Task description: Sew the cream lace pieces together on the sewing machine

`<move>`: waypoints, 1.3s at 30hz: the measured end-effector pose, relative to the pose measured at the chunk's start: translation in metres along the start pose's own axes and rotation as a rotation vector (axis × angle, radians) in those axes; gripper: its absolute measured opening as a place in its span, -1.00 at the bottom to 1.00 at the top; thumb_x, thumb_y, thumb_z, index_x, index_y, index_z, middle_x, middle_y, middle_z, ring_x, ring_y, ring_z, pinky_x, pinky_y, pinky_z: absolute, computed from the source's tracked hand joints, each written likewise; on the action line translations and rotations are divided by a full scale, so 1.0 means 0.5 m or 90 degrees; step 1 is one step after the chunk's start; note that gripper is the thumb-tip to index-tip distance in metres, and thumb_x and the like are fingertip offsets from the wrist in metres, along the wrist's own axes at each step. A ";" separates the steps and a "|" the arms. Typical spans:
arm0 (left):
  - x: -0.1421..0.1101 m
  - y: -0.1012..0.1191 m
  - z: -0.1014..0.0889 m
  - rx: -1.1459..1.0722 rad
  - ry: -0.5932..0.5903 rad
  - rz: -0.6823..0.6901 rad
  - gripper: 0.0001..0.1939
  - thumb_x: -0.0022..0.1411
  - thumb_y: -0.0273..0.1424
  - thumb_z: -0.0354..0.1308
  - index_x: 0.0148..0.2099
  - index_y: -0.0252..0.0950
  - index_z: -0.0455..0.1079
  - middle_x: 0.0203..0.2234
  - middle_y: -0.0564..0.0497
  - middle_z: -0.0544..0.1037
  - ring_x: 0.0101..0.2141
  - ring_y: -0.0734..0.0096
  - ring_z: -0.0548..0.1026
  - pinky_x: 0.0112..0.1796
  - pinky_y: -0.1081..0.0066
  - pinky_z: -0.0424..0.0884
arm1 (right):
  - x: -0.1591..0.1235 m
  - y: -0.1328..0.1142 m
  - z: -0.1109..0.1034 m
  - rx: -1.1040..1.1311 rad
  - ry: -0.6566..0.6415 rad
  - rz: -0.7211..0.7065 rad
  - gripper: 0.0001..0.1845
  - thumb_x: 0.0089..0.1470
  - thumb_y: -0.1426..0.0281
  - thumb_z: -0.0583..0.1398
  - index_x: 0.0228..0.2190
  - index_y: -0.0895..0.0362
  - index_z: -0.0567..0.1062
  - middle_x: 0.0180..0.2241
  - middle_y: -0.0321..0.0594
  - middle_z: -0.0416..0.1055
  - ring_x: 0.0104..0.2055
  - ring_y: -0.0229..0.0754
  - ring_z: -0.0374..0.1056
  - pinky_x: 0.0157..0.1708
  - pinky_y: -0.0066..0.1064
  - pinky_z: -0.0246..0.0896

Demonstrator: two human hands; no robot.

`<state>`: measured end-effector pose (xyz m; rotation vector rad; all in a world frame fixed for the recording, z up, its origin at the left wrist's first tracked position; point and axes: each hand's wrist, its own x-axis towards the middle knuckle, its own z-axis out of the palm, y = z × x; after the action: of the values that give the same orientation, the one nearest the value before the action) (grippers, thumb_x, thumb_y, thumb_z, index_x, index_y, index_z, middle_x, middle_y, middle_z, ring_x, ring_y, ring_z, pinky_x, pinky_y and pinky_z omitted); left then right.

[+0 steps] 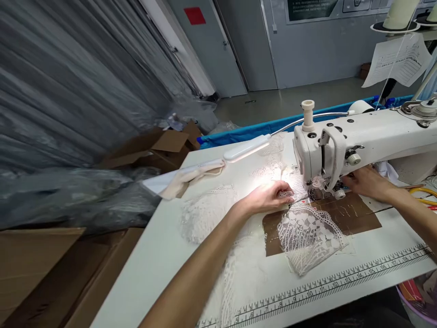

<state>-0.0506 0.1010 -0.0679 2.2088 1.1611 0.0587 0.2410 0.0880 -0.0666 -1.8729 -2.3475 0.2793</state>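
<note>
A white sewing machine (307,155) stands over the table, a piece of white lace (312,234) lying under its presser foot and spreading toward the front over a brown plate (365,216). My left hand (271,196) is just left of the foot, fingers curled together on the edge of the lace. To the right of the needle area, my right hand (363,182) reaches in beneath the machine arm; its fingertips are hidden behind the machine's parts. More lace (211,214) lies left of my left forearm, and another strip runs down beneath it.
A lamp (247,148) on a bendable neck lights the sewing area. A printed ruler (307,294) runs along the table's front edge. Cardboard boxes (170,141) and plastic wrap (78,191) crowd the left side. Yellow-handled scissors (423,191) are at far right.
</note>
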 end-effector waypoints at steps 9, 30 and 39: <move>0.000 0.010 0.006 0.129 0.066 0.041 -0.67 0.30 -0.20 0.00 -0.38 -0.29 0.42 -0.45 -0.02 0.38 -0.47 0.40 0.32 -0.44 0.40 0.20 | -0.064 0.023 0.073 -0.109 0.095 -0.112 -0.69 0.25 0.39 0.05 -0.14 0.25 0.53 -0.23 0.04 0.43 -0.16 0.01 0.34 -0.20 -0.28 0.25; -0.062 0.049 0.026 -0.366 -0.009 -0.060 -0.56 0.16 -0.01 0.19 -0.39 -0.34 0.38 -0.61 0.15 0.19 -0.58 0.59 0.08 -0.55 0.49 0.00 | -0.102 -0.151 0.063 0.584 -0.209 0.018 -0.41 0.35 0.08 -0.16 -0.42 0.18 0.44 -0.55 -0.24 0.36 -0.58 -0.33 0.19 -0.50 -0.42 0.09; -0.067 0.047 0.046 -0.418 0.039 -0.097 -0.55 0.08 -0.01 0.25 -0.33 -0.37 0.44 -0.54 0.05 0.40 -0.51 0.53 0.26 -0.49 0.49 0.17 | -0.066 -0.196 0.073 0.571 -0.186 0.060 -0.41 0.36 0.18 -0.14 -0.55 0.17 0.40 -0.59 -0.20 0.35 -0.57 -0.29 0.22 -0.45 -0.39 0.13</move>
<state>-0.0468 0.0543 -0.0649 1.5465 1.1353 0.3879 0.1474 0.0325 -0.0801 -1.5206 -1.7568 1.4118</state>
